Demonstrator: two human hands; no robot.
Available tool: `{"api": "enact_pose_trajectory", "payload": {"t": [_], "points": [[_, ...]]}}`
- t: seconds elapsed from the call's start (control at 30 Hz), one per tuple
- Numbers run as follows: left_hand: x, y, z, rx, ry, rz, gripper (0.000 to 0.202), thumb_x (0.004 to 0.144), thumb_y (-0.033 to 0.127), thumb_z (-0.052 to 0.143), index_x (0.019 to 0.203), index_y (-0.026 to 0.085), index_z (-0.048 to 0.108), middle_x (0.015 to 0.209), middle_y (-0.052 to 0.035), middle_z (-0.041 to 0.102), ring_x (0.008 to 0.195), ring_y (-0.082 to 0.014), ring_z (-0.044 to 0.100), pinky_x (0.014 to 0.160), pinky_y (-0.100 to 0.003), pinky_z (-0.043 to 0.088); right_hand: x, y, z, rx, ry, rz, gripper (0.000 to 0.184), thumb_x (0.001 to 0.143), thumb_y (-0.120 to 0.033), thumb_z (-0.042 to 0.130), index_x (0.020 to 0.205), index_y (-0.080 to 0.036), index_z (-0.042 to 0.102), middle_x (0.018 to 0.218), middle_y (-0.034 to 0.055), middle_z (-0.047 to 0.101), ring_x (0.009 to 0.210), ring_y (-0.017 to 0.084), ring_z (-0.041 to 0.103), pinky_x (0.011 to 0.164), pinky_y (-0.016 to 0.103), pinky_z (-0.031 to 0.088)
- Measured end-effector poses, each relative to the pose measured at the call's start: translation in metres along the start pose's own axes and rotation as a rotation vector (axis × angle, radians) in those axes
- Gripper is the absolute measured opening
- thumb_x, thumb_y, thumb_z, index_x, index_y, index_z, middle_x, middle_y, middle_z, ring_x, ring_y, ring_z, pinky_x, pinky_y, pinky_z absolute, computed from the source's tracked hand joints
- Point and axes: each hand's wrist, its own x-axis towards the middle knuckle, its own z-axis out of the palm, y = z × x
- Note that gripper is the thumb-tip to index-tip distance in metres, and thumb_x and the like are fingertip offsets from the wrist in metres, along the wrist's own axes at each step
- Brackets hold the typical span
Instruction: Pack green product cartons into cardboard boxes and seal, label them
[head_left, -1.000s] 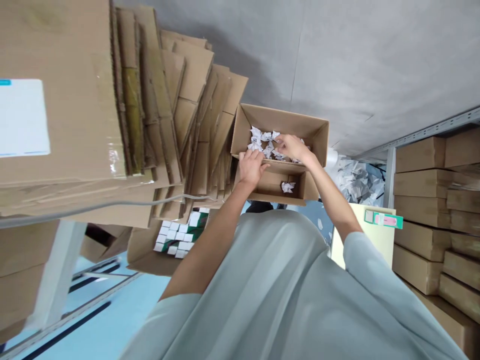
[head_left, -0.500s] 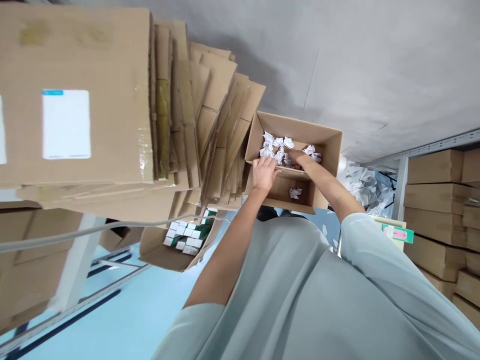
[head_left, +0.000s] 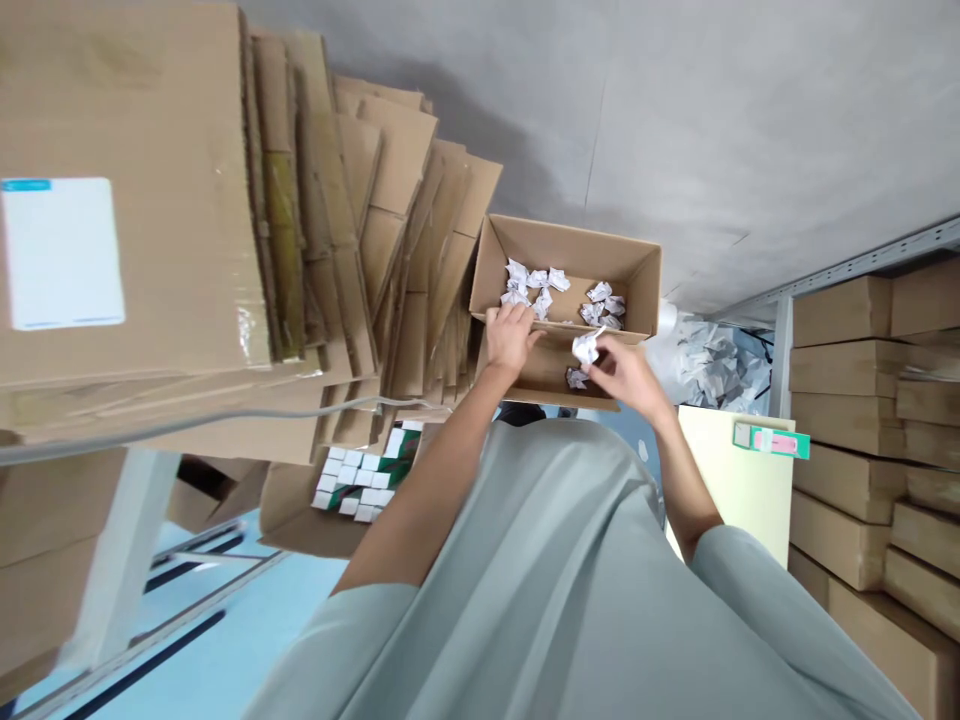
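Two open cardboard boxes stand against each other in front of me. The far box (head_left: 570, 238) has several crumpled white paper balls (head_left: 538, 280) on its floor, in a left and a right cluster. In the near box (head_left: 540, 375) lies a crumpled paper ball (head_left: 577, 378). My left hand (head_left: 511, 338) is closed over the wall between the boxes, fingers hooked over its edge. Pinched in the fingertips of my right hand (head_left: 622, 375) is a crumpled paper ball (head_left: 586, 347), above the near box.
Flattened cardboard sheets (head_left: 405, 160) are stacked high at left, with a grey cable (head_left: 225, 419) below. A carton of small white-and-green boxes (head_left: 360, 480) sits beneath. At right are loose crumpled paper (head_left: 720, 365), a pale yellow board (head_left: 742, 490) with a green-and-pink box (head_left: 772, 440), and shelved cartons (head_left: 840, 400).
My right hand has come out of the far box, back toward me, with a paper ball in its fingers. My left hand stays on the box edge. The view has shifted right.
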Motion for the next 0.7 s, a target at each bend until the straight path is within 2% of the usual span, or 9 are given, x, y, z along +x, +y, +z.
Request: {"api": "enact_pose_trajectory", "payload": {"t": [0.07, 0.17, 0.23, 0.3, 0.4, 0.47, 0.53, 0.6, 0.7], "points": [[0.0, 0.0, 0.0, 0.009, 0.003, 0.001, 0.019, 0.102, 0.041, 0.072, 0.109, 0.023, 0.07, 0.124, -0.0176, 0.076, 0.124, -0.0435, 0.062, 0.104, -0.055, 0.041, -0.01, 0.006, 0.022, 0.022, -0.08, 0.035, 0.03, 0.1, -0.035, 0.072, 0.129, -0.026, 0.072, 0.11, 0.0041, 0.084, 0.085, 0.024, 0.079, 0.085, 0.033, 0.06], [0.0, 0.0, 0.0, 0.005, 0.002, 0.005, 0.02, 0.101, 0.042, 0.073, 0.108, 0.024, 0.07, 0.124, -0.0173, 0.076, 0.125, -0.0436, 0.062, 0.105, -0.055, 0.041, 0.003, 0.013, 0.052, -0.031, -0.171, 0.061, 0.027, 0.1, -0.031, 0.074, 0.127, -0.027, 0.075, 0.113, 0.0037, 0.085, 0.093, 0.025, 0.081, 0.09, 0.034, 0.059], [-0.001, 0.001, -0.001, 0.0, -0.002, 0.003, 0.019, 0.1, 0.041, 0.074, 0.109, 0.024, 0.07, 0.124, -0.0175, 0.076, 0.126, -0.0439, 0.061, 0.105, -0.055, 0.041, 0.015, 0.015, 0.064, -0.093, -0.237, 0.075, 0.028, 0.1, -0.031, 0.077, 0.128, -0.028, 0.076, 0.12, 0.0048, 0.086, 0.103, 0.027, 0.082, 0.095, 0.034, 0.059], [-0.002, 0.001, -0.001, -0.002, -0.005, 0.0, 0.019, 0.101, 0.039, 0.073, 0.11, 0.023, 0.07, 0.125, -0.018, 0.075, 0.127, -0.0441, 0.061, 0.106, -0.056, 0.041, 0.022, 0.013, 0.066, -0.147, -0.285, 0.089, 0.031, 0.099, -0.03, 0.081, 0.129, -0.027, 0.077, 0.127, 0.0077, 0.085, 0.115, 0.031, 0.081, 0.098, 0.036, 0.059], [-0.002, 0.001, 0.0, -0.005, -0.012, 0.0, 0.017, 0.103, 0.039, 0.07, 0.111, 0.023, 0.07, 0.127, -0.0184, 0.075, 0.127, -0.0437, 0.061, 0.105, -0.056, 0.041, 0.024, 0.004, 0.049, -0.147, -0.241, 0.056, 0.032, 0.102, -0.03, 0.078, 0.134, -0.026, 0.077, 0.135, 0.0095, 0.083, 0.119, 0.031, 0.08, 0.102, 0.036, 0.058], [-0.002, 0.0, 0.0, -0.013, -0.015, -0.005, 0.017, 0.103, 0.04, 0.069, 0.11, 0.024, 0.07, 0.126, -0.018, 0.075, 0.127, -0.0436, 0.061, 0.106, -0.056, 0.041, 0.028, -0.002, 0.026, -0.126, -0.145, 0.018, 0.032, 0.107, -0.034, 0.071, 0.138, -0.026, 0.075, 0.133, 0.0079, 0.084, 0.116, 0.028, 0.081, 0.104, 0.036, 0.058], [-0.002, -0.001, 0.001, -0.029, -0.013, -0.009, 0.018, 0.103, 0.041, 0.069, 0.109, 0.024, 0.07, 0.125, -0.0175, 0.075, 0.127, -0.0437, 0.06, 0.107, -0.056, 0.041, 0.044, -0.006, -0.001, -0.159, -0.044, 0.005, 0.033, 0.111, -0.037, 0.065, 0.141, -0.027, 0.074, 0.133, 0.0073, 0.084, 0.118, 0.028, 0.08, 0.108, 0.037, 0.057], [-0.002, -0.002, 0.001, -0.041, -0.013, -0.007, 0.019, 0.103, 0.042, 0.069, 0.109, 0.024, 0.07, 0.124, -0.0172, 0.075, 0.126, -0.0435, 0.06, 0.107, -0.055, 0.041, 0.074, -0.005, -0.024, -0.244, 0.014, 0.029, 0.036, 0.112, -0.037, 0.062, 0.144, -0.026, 0.072, 0.136, 0.0084, 0.082, 0.124, 0.031, 0.078, 0.111, 0.041, 0.056], [-0.002, -0.001, 0.0, -0.042, -0.021, -0.008, 0.02, 0.104, 0.042, 0.067, 0.11, 0.023, 0.07, 0.123, -0.0174, 0.074, 0.125, -0.0428, 0.06, 0.106, -0.054, 0.041, 0.139, 0.003, -0.038, -0.374, -0.077, 0.068, 0.043, 0.107, -0.035, 0.07, 0.146, -0.017, 0.071, 0.137, 0.0136, 0.08, 0.133, 0.039, 0.073, 0.116, 0.047, 0.055]]}}
